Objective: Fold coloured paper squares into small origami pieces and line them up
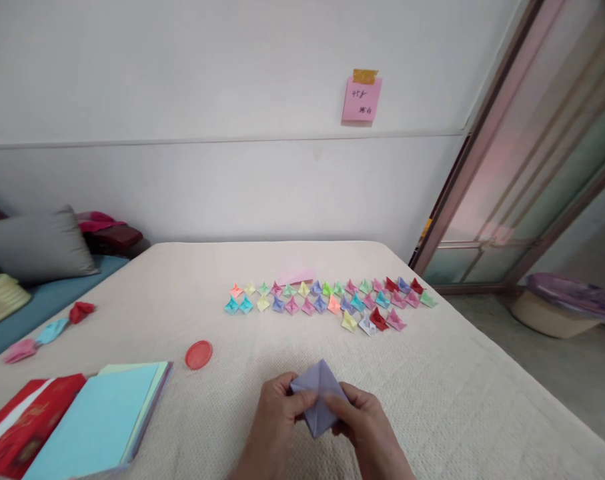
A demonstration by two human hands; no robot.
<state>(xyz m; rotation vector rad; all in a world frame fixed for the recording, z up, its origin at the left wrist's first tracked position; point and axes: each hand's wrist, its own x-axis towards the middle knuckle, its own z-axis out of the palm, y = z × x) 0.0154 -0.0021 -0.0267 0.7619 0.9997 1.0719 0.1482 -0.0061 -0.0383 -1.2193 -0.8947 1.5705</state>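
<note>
"So, why do our little origami shapes [291,305] sit in rows on the white cloth [482,400]?"

"Maybe rows keep them neat and leave us room. Our coloured paper stack [97,413] lies to the left, likely so we can reach it."

"And what about our left hand [281,403] and our right hand [359,413]?"

"Both curl nearly closed. Between them, over the cloth, we pinch the purple folded paper [321,381] by its two sides, maybe to keep it steady."

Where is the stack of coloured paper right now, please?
In the head view, the paper stack lies at lower left on the pale cloth, just right of the red packet, well left of the left hand.
</note>
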